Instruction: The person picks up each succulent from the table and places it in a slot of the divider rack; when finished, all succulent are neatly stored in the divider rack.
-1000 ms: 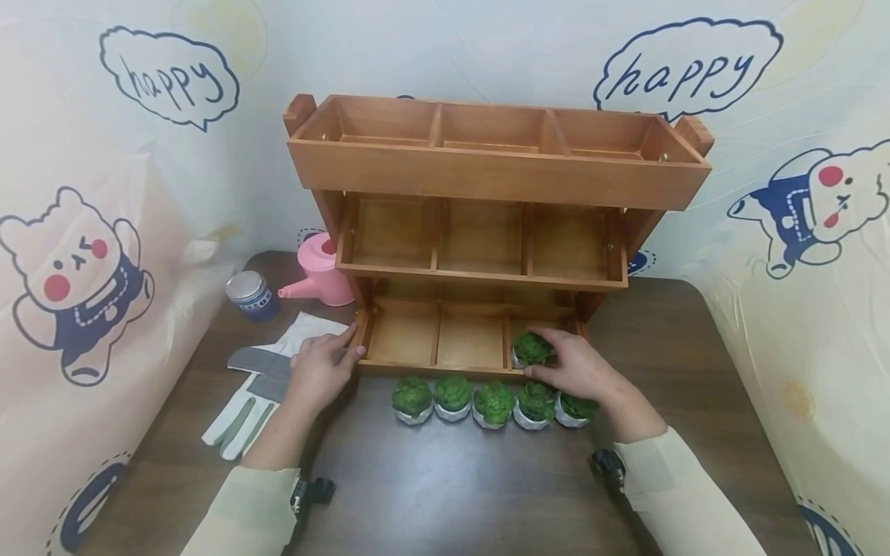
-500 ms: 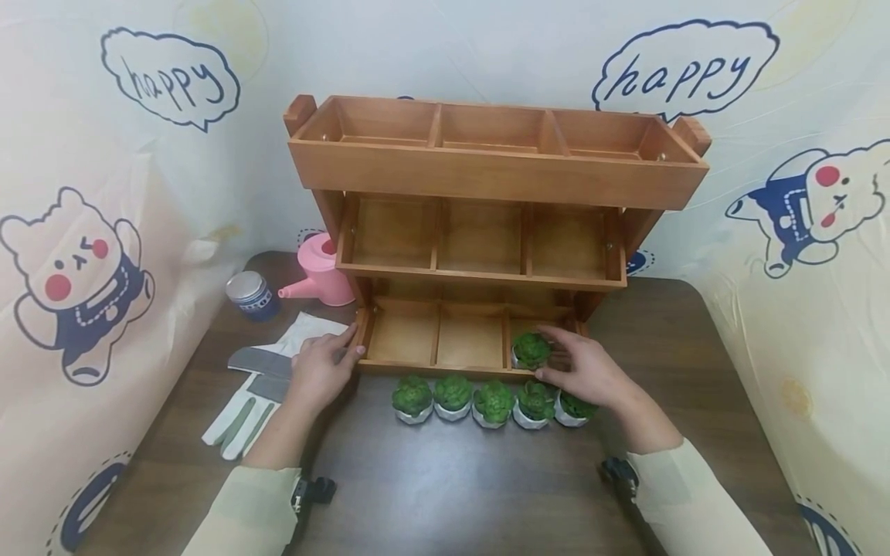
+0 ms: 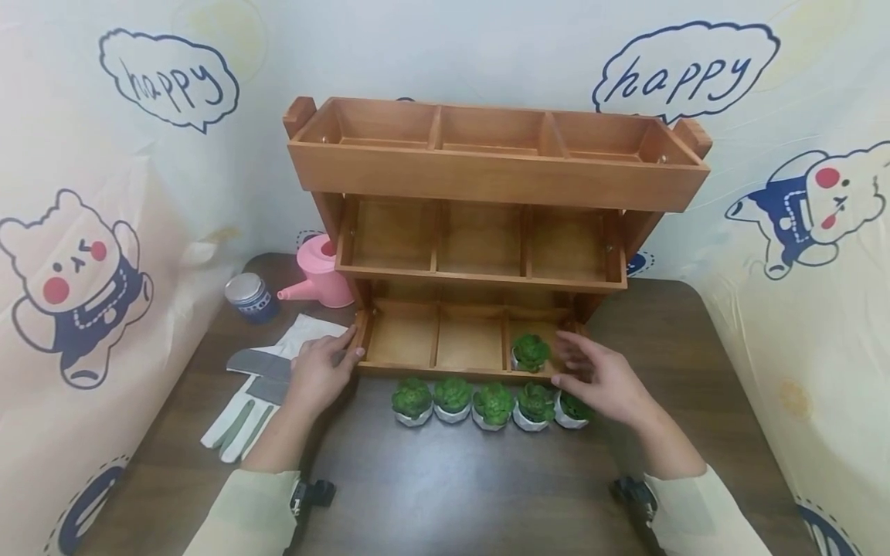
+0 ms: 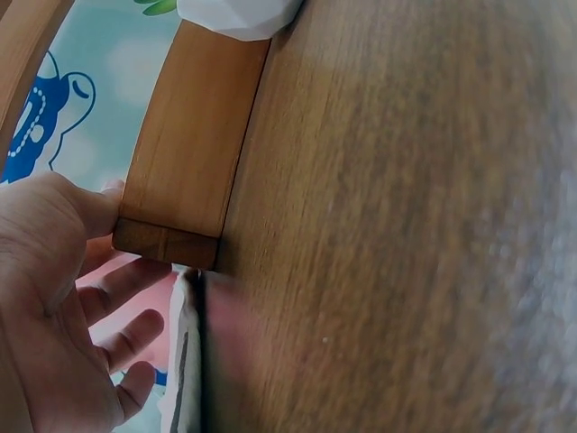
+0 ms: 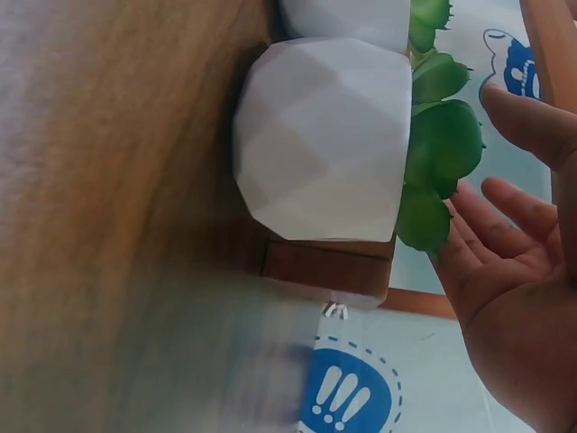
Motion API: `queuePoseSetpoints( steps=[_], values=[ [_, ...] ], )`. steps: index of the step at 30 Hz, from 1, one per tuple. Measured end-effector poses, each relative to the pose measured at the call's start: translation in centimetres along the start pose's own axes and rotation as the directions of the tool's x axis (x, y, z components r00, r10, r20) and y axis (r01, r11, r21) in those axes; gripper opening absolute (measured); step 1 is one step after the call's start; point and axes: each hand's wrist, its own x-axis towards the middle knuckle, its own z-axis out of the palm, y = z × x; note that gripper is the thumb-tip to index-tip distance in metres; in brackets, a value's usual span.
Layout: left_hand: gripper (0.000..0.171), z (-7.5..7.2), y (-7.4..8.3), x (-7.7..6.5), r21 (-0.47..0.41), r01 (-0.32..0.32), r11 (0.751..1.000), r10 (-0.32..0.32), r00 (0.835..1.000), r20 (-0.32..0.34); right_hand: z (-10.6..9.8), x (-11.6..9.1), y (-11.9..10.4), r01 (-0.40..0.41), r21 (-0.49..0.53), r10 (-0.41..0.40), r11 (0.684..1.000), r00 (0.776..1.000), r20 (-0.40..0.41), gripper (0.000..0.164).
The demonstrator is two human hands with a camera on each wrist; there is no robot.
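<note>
A three-tier wooden shelf [image 3: 487,174] stands on the table, each tier split into three compartments. My left hand [image 3: 322,371] rests its thumb and forefinger against the left front corner of the bottom tier; in the left wrist view its other fingers are spread loosely beside the wooden end [image 4: 171,244]. A small potted succulent [image 3: 531,352] sits in the bottom tier's right compartment. Just right of it is my right hand [image 3: 605,378], fingers parted and holding nothing. Several more succulents [image 3: 492,403] in white faceted pots line up before the shelf, the rightmost pot [image 5: 329,140] close beside this hand.
A pink watering can [image 3: 320,270] and a blue jar with a silver lid [image 3: 252,296] stand left of the shelf. White and grey gloves [image 3: 260,386] lie beside my left forearm. A printed cloth backdrop [image 3: 445,46] surrounds the table.
My right hand has let go of the succulent in the bottom right compartment and drawn away to the right, its fingers spreading. The left hand has stayed at the shelf's corner.
</note>
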Motion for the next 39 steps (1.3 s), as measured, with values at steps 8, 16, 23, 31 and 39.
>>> queuePoseSetpoints(
  steps=[8,16,23,31,39],
  values=[
    [0.058,-0.1,0.1,-0.1,-0.005,0.003,1.000,-0.003,1.000,0.006,0.0,-1.6,0.4,0.000,0.031,0.001,1.000,0.999,-0.051,0.065],
    [0.058,0.0,0.1,-0.1,-0.009,0.004,1.000,-0.004,1.000,0.002,0.2,-2.8,0.9,-0.008,0.035,0.011,0.999,0.997,-0.073,0.062],
    [0.060,-0.1,0.1,-0.1,-0.023,0.009,1.000,-0.008,1.000,0.016,0.3,-3.6,1.4,-0.003,0.018,0.004,1.000,0.995,-0.099,0.063],
    [0.060,-0.3,0.1,0.0,-0.022,0.008,1.000,-0.008,1.000,0.029,0.4,-4.2,1.5,-0.015,-0.012,0.014,1.000,0.995,-0.102,0.068],
    [0.060,-0.2,0.1,-0.1,-0.020,0.008,1.000,-0.007,1.000,0.027,0.5,-4.7,1.5,-0.011,-0.047,0.006,0.999,0.995,-0.099,0.072]
  ],
)
